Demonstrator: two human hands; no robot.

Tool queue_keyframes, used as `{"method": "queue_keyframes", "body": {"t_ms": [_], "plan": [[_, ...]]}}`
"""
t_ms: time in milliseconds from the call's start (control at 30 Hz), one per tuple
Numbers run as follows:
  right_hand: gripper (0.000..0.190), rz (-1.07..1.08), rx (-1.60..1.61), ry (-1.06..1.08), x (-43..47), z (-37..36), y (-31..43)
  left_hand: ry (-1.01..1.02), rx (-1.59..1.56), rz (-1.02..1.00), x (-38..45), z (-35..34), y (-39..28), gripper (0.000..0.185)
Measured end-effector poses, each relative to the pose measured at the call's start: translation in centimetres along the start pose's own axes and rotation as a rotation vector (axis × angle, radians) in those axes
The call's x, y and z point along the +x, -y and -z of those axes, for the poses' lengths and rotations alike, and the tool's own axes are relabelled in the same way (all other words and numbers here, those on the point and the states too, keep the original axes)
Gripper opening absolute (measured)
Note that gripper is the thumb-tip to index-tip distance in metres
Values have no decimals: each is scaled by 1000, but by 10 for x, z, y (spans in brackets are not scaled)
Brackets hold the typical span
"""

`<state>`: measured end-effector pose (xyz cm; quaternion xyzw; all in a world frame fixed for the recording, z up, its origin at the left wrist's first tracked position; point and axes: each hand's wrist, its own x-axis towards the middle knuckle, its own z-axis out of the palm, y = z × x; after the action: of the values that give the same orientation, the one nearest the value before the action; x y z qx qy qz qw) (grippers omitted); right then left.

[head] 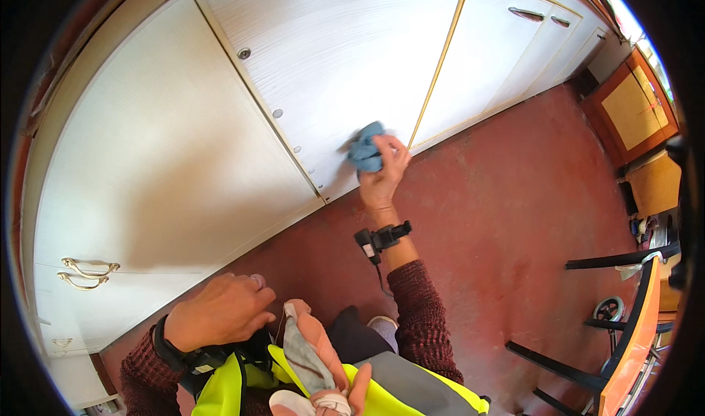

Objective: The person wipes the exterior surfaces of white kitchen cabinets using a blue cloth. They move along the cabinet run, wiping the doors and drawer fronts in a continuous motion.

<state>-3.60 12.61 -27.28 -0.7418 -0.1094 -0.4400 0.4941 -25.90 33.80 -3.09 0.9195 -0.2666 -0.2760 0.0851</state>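
Observation:
My right hand (387,168) holds a crumpled blue cloth (365,147) against the lower part of a white cabinet panel (341,47), close to its gold-edged strip. A black strap with a small device (380,240) circles my right wrist. Over the floor at the lower left, my left hand (223,309) is loosely curled, with no object visible in it; its fingertips are partly hidden. A knotted pinkish and grey fabric (316,350) hangs at my front, over a yellow and grey vest (405,383).
White cabinet doors (143,140) with gold handles (88,273) stand at left, others with dark handles (527,14) at upper right. Below is red floor (495,206). A table with an orange edge (633,350) and black legs, a small wheel (608,308) and a wooden cabinet (633,107) line the right.

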Motion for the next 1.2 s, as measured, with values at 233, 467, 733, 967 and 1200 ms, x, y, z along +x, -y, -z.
{"method": "queue_keyframes", "body": {"t_ms": [233,467,733,967,1200], "plan": [[53,-527,158,-201,36,2,-49,23,-2,0,8,-1,-3,25],[42,-238,276,51,-44,-13,41,62,-25,-26,22,0,-1,24],[47,-141,174,78,-1,7,2,105,-43,7,21,0,7,27],[50,-504,193,-117,7,14,-78,89,-57,-11,24,1,10,24],[50,-876,462,-194,-18,-2,-120,113,-44,33,13,2,13,28]]}}
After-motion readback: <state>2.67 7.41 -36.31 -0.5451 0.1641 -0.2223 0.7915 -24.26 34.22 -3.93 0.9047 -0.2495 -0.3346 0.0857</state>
